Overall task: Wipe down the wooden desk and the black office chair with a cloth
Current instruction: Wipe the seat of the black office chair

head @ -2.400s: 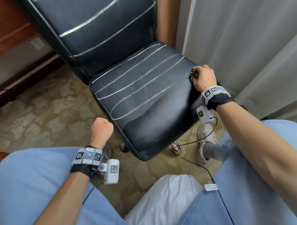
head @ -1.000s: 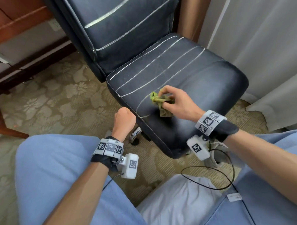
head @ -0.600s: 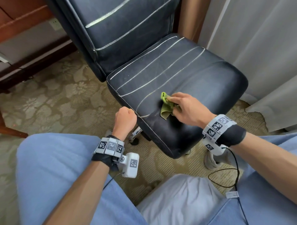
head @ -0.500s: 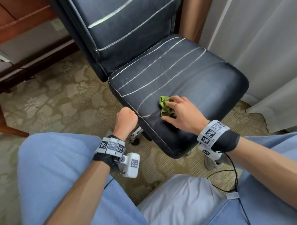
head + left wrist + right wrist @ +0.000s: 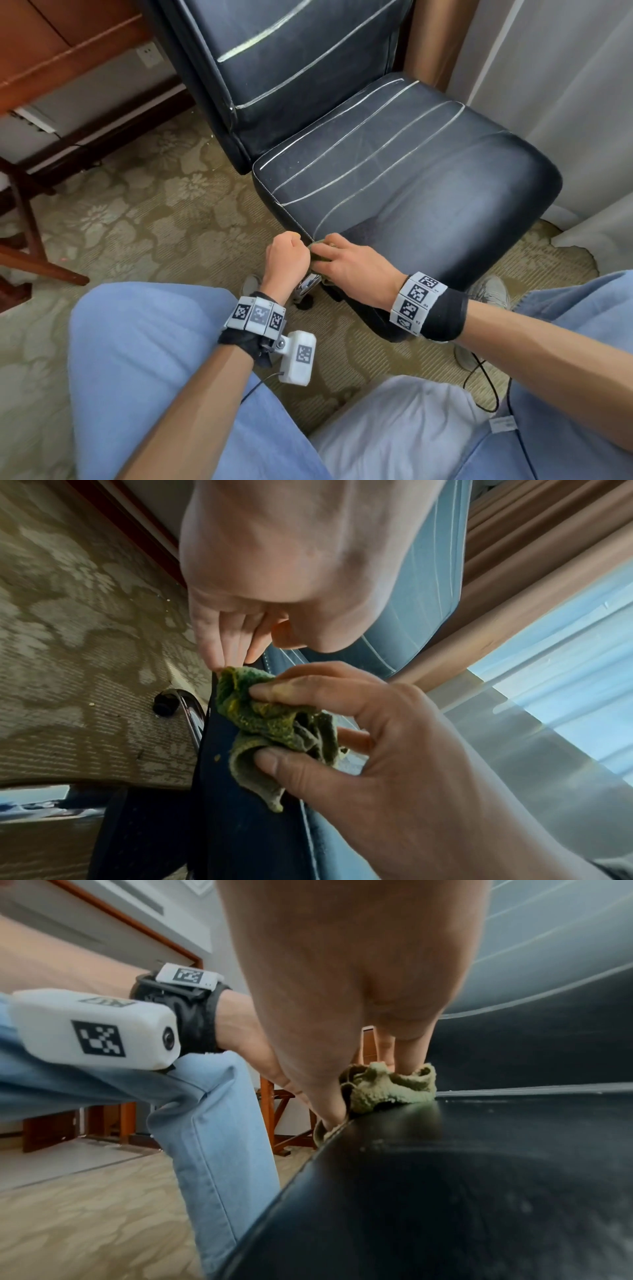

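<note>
The black office chair point(image 5: 428, 192) stands in front of me, its seat crossed by pale seams. My right hand point(image 5: 346, 265) grips a crumpled green cloth point(image 5: 315, 253) against the seat's near left edge. In the left wrist view the thumb and fingers pinch the cloth point(image 5: 274, 723) onto the dark seat edge point(image 5: 240, 831). My left hand point(image 5: 287, 255) is a closed fist right beside it; its curled fingertips point(image 5: 219, 656) reach the cloth's top corner and hold nothing. In the right wrist view the cloth point(image 5: 387, 1088) sits bunched on the seat point(image 5: 462, 1177). The wooden desk point(image 5: 51, 44) is at the top left.
A chrome chair leg with a caster point(image 5: 306, 287) shows under the seat by my hands. My knees in blue jeans point(image 5: 137, 359) flank the chair on patterned carpet point(image 5: 137, 222). Pale curtains point(image 5: 565, 85) hang close on the right. A cable point(image 5: 479, 383) trails from my right wrist.
My right hand has slid the cloth from the seat's middle front to its near left edge, up against my left fist. The left fist has hardly moved.
</note>
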Tool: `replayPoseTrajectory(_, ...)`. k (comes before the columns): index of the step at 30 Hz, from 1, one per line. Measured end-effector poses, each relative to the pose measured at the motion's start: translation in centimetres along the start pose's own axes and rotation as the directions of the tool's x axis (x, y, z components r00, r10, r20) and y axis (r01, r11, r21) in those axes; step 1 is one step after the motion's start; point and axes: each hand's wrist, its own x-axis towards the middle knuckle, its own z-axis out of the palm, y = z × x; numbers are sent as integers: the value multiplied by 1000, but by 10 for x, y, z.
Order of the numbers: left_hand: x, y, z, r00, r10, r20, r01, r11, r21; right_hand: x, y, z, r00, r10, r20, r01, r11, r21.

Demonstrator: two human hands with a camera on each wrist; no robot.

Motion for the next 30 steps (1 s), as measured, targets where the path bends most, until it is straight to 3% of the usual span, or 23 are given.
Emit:
replayPoseTrajectory(5,2,-2,1,1000,-12,6,12,999,-46,0,9,-3,997,55,-57,-51,997,58)
replayPoseTrajectory(10,1,0,6,1000,-22,-6,21,998,-51,-9,66,-11,956,276,-94,-253,945,207)
replayPoseTrajectory(12,-1,0,7,1000,-21,-8,21,999,-46,-22,99,-23,892,431,-137,-396,891,220)
replayPoseTrajectory(17,-5,1,11,996,-70,47,74,993,-89,-57,178,-45,646,731,-222,-700,683,210)
replayPoseTrajectory(19,-7,-3,13,996,-67,58,72,993,-93,-57,181,-44,621,748,-236,-724,662,194)
replayPoseTrajectory(21,-10,-4,13,996,-64,69,71,992,-105,-51,169,-41,655,716,-239,-700,695,165)
replayPoseTrajectory(24,-8,-8,10,994,-80,71,92,978,-189,-39,130,-35,766,610,-201,-586,792,170)
replayPoseTrajectory(28,1,-10,4,993,-109,53,119,955,-270,-25,54,-16,928,350,-130,-329,931,162)
replayPoseTrajectory(30,2,-10,3,992,-109,67,123,956,-266,-22,25,-12,971,225,-81,-210,964,164)
